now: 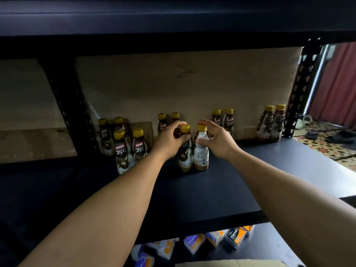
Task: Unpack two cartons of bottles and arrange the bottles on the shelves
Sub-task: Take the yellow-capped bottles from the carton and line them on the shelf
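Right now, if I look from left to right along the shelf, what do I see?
Cluster of four bottles → left hand → brown bottle it grips → white-labelled bottle → right hand → far-right pair of bottles.

The view is dim: daylight comes in from the right, beside the curtain, and lays a pale sheen on the right end of the shelf, while its left end and the upper shelf lie in near-black shadow. The wide lens bows the shelf's front edge and darkens the corners; the bottles along the back edge look soft, and the packets below are blurred.
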{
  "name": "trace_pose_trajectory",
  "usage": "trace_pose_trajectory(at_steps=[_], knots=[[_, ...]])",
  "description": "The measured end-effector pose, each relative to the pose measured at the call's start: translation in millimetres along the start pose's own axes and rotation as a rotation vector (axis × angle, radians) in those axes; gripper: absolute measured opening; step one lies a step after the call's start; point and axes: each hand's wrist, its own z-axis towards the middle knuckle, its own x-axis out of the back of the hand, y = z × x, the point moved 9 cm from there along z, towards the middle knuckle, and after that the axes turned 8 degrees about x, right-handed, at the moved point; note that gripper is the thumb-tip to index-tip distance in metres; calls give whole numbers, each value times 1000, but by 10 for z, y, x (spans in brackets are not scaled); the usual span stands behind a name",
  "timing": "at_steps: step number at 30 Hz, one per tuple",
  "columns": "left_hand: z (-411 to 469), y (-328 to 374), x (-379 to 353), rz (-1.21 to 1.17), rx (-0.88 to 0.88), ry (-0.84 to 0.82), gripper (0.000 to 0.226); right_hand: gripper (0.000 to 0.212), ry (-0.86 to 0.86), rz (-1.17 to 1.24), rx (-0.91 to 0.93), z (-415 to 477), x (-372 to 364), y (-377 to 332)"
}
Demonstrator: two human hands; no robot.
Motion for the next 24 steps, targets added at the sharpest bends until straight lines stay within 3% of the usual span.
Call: trace_pose_trajectory(at_steps=[4,11,15,24], knots=[[40,-12,-15,15,21,-7,41,66,-26,-20,-10,32,11,30],[93,178,107,125,62,-84,50,44,-22,-195,51,225,252,-199],[136,270,101,183,68,-93,35,22,-30,-278,63,311,268,-241],[166,272,102,235,96,-27,15,28,-78,-333,92,263,304,-288]])
